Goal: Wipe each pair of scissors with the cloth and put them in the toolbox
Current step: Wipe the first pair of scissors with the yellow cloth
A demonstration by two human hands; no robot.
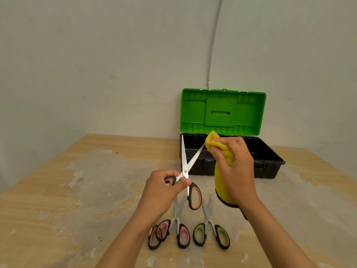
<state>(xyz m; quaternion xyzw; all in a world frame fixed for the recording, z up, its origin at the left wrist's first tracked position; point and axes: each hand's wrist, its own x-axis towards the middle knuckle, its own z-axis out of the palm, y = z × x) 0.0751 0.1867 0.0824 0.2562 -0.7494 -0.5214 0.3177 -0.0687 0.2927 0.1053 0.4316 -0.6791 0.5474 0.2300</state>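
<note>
Worn wooden table (58, 190) against a bare wall. Orange scissors (185, 171), blades spread, are held at centre frame by the left hand (164, 188), fingers closed on one handle. A yellow cloth (222, 171) is pinched round the right blade tip by the right hand (235, 163). Wiping step judged under way. Next: the other blade wiped, scissors closed, then placed in the open toolbox (270, 151) behind. Three more pairs lie at lower centre: pink scissors (178, 227), green scissors (211, 229), and a third pair (153, 238) partly hidden.
</note>
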